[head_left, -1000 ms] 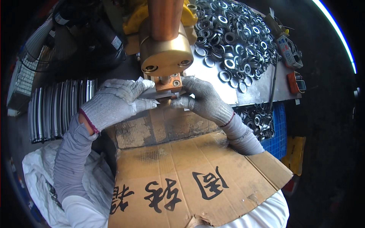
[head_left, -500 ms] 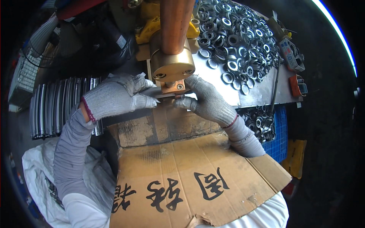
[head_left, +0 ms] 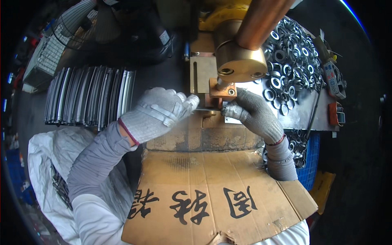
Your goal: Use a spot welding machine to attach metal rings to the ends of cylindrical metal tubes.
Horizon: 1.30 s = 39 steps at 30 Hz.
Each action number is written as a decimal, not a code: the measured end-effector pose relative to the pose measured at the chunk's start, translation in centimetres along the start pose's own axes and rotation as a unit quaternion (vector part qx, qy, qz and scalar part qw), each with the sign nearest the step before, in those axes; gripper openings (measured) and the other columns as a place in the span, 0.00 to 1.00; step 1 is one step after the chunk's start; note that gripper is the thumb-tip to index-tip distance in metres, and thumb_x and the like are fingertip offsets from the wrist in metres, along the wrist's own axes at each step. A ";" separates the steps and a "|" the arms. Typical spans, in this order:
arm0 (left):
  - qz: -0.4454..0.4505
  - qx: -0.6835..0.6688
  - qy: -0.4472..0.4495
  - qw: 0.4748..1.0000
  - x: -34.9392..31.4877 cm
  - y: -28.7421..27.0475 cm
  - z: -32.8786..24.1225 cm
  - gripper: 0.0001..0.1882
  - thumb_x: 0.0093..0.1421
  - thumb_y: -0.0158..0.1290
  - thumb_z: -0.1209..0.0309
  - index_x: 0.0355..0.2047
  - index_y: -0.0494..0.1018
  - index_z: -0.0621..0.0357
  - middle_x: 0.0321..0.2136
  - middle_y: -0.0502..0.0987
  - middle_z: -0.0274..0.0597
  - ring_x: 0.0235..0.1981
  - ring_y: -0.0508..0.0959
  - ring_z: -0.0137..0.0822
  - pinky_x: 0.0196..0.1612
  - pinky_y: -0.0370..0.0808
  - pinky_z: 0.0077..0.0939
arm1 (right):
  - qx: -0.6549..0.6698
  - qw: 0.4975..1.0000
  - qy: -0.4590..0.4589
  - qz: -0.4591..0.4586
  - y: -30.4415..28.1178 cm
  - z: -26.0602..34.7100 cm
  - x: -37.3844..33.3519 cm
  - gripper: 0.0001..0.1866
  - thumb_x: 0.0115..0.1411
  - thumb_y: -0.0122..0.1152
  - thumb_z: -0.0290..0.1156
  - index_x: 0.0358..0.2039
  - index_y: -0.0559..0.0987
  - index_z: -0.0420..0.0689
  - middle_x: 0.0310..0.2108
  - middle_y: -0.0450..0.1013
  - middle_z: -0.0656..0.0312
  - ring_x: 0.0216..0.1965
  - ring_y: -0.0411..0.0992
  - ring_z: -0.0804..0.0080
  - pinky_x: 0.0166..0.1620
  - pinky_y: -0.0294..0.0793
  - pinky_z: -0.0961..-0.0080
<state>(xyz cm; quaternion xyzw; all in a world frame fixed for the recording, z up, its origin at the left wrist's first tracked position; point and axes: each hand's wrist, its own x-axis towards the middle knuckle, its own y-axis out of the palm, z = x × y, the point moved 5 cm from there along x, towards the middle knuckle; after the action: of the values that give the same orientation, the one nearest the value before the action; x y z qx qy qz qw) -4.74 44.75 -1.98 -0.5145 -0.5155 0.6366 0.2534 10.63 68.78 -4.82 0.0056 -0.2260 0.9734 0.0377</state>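
My left hand [head_left: 159, 112], in a grey-white knit glove with tape wound round its fingers, is closed at the left of a copper electrode block [head_left: 222, 90]. A thin metal strip [head_left: 207, 109], seen nearly edge-on, runs from its fingertips below the block. My right hand [head_left: 257, 116], in a darker-stained glove, is closed against the block's right side, its thumb and finger together by the strip's right end. What those fingertips hold is hidden. Above them stands a brass cylinder head [head_left: 241, 61] on a thick copper rod [head_left: 263, 22]. A small brass-coloured piece [head_left: 210, 114] sits under the strip.
Many metal rings [head_left: 292, 61] lie heaped on the metal table [head_left: 308, 118] at the right. A row of dark metal strips [head_left: 90, 98] stands at the left. Cardboard [head_left: 220, 175] covers my lap. A blue crate [head_left: 312, 151] holds more rings; a white sack [head_left: 45, 159] lies left.
The view has shifted left, so everything sits further right. My left hand has curled its fingers and drawn slightly back from the electrode; my right hand stays beside it.
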 end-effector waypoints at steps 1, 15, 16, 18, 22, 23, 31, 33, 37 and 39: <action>-0.057 -0.019 0.051 0.997 -0.3 0.7 0.4 0.19 0.83 0.74 0.62 0.67 0.90 0.58 0.60 0.92 0.48 0.64 0.92 0.49 0.69 0.91 0.46 | 0.017 1.000 0.024 -0.008 0.5 0.3 -0.2 0.36 0.79 0.87 0.46 0.79 0.88 0.39 0.63 0.94 0.48 0.61 0.94 0.64 0.65 0.95 0.61; -0.353 0.064 -0.138 0.923 -6.6 14.6 13.2 0.30 0.88 0.62 0.44 0.73 0.91 0.52 0.81 0.84 0.44 0.88 0.74 0.49 0.99 0.57 0.62 | -0.006 0.999 -0.014 -0.035 1.8 -0.2 0.2 0.32 0.79 0.88 0.42 0.75 0.90 0.39 0.61 0.94 0.50 0.58 0.92 0.64 0.65 0.92 0.59; -0.353 0.063 -0.138 0.923 -6.6 14.8 13.4 0.30 0.88 0.62 0.44 0.73 0.91 0.52 0.81 0.84 0.44 0.88 0.74 0.49 0.99 0.57 0.62 | -0.019 0.999 -0.017 -0.030 1.8 0.1 0.3 0.32 0.79 0.88 0.42 0.76 0.90 0.39 0.63 0.94 0.49 0.59 0.91 0.64 0.66 0.91 0.59; -0.382 0.125 -0.295 0.867 -7.2 15.6 15.2 0.30 0.87 0.65 0.45 0.74 0.91 0.53 0.81 0.84 0.44 0.87 0.75 0.52 0.98 0.58 0.66 | -0.033 0.999 -0.022 -0.023 1.8 0.4 0.4 0.33 0.79 0.88 0.42 0.77 0.90 0.38 0.64 0.94 0.49 0.60 0.91 0.65 0.67 0.91 0.60; -0.309 0.094 -0.160 0.933 -5.9 15.3 12.4 0.33 0.86 0.64 0.43 0.74 0.90 0.54 0.80 0.84 0.45 0.87 0.76 0.55 0.96 0.59 0.69 | -0.003 1.000 -0.005 -0.021 1.8 0.5 0.3 0.34 0.80 0.88 0.41 0.79 0.88 0.39 0.65 0.94 0.53 0.61 0.88 0.70 0.68 0.91 0.61; -0.327 0.065 -0.127 0.934 -6.1 14.9 11.4 0.31 0.84 0.65 0.43 0.72 0.90 0.53 0.78 0.85 0.46 0.85 0.77 0.54 0.96 0.59 0.68 | 0.019 0.999 0.026 -0.014 1.8 0.5 0.2 0.34 0.80 0.88 0.40 0.80 0.88 0.39 0.65 0.94 0.55 0.62 0.87 0.72 0.69 0.90 0.62; -0.298 -0.145 -0.148 0.932 -5.5 12.9 15.1 0.17 0.86 0.68 0.58 0.62 0.89 0.58 0.62 0.91 0.50 0.68 0.89 0.55 0.81 0.82 0.52 | 0.103 0.992 0.070 0.004 1.8 0.0 0.7 0.37 0.79 0.89 0.33 0.83 0.85 0.39 0.67 0.93 0.59 0.61 0.88 0.76 0.68 0.91 0.68; -0.255 -0.361 -0.166 0.882 -5.9 9.5 15.8 0.15 0.86 0.70 0.65 0.64 0.92 0.60 0.62 0.93 0.48 0.65 0.92 0.47 0.75 0.87 0.46 | 0.081 0.995 0.049 -0.005 1.8 -0.4 0.6 0.37 0.79 0.89 0.33 0.83 0.85 0.39 0.67 0.93 0.59 0.60 0.89 0.76 0.67 0.92 0.69; -0.203 -0.426 -0.131 0.872 -6.3 3.1 15.2 0.19 0.87 0.69 0.69 0.74 0.91 0.52 0.68 0.93 0.42 0.71 0.91 0.42 0.79 0.87 0.43 | 0.108 0.993 0.051 -0.011 2.4 -0.4 0.6 0.38 0.77 0.90 0.31 0.83 0.84 0.38 0.66 0.93 0.59 0.60 0.89 0.74 0.67 0.93 0.69; -0.162 -0.458 -0.139 0.863 -5.7 0.5 13.9 0.21 0.88 0.69 0.68 0.76 0.90 0.50 0.69 0.93 0.41 0.72 0.91 0.42 0.79 0.87 0.42 | 0.139 0.989 0.056 -0.018 2.6 -1.4 0.4 0.39 0.77 0.91 0.30 0.83 0.84 0.38 0.66 0.92 0.59 0.60 0.89 0.74 0.67 0.93 0.69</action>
<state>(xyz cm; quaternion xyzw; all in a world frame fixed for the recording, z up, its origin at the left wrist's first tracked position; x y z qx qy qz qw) -15.40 34.21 -1.04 -0.3881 -0.8550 0.3437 0.0149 10.03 67.10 -7.19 -0.0401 -0.0862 0.9932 0.0667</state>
